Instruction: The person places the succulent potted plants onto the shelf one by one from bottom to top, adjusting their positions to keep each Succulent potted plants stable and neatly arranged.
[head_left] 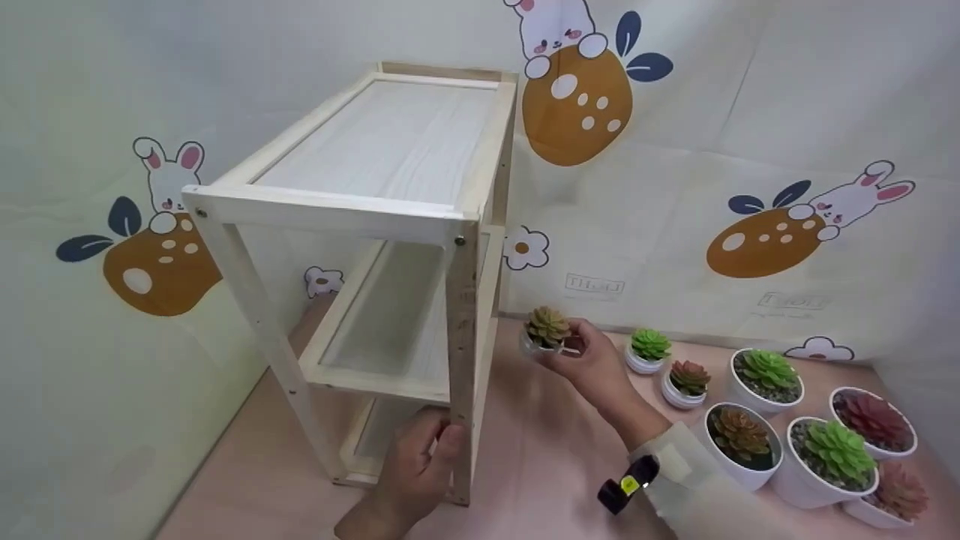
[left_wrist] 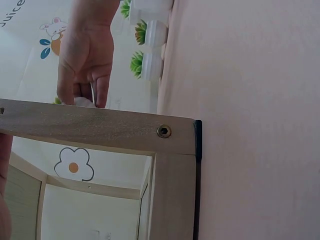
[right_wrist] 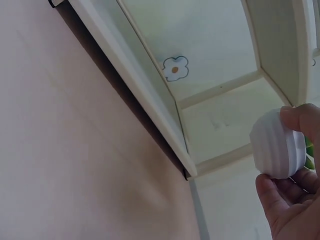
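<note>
A small potted succulent [head_left: 546, 330] with brownish-green leaves is held up by my right hand [head_left: 596, 367], just right of a pale wooden shelf rack [head_left: 461, 330]. In the right wrist view the thumb and fingers pinch the white ribbed pot [right_wrist: 276, 145] from opposite sides, its leaves mostly hidden behind the hand. My left hand [head_left: 420, 465] grips the rack's near right leg low down, under the middle shelf [head_left: 397, 330]. Only a sliver of that left hand [left_wrist: 4, 200] shows in the left wrist view. The rack stands upright, with three levels.
Two small potted succulents, one green [head_left: 649, 346] and one reddish [head_left: 688, 381], stand right of my right hand. Several larger white-potted succulents [head_left: 829, 461] crowd the table's right side. A cloth with printed rabbits [head_left: 637, 210] hangs behind the pinkish table [head_left: 525, 465].
</note>
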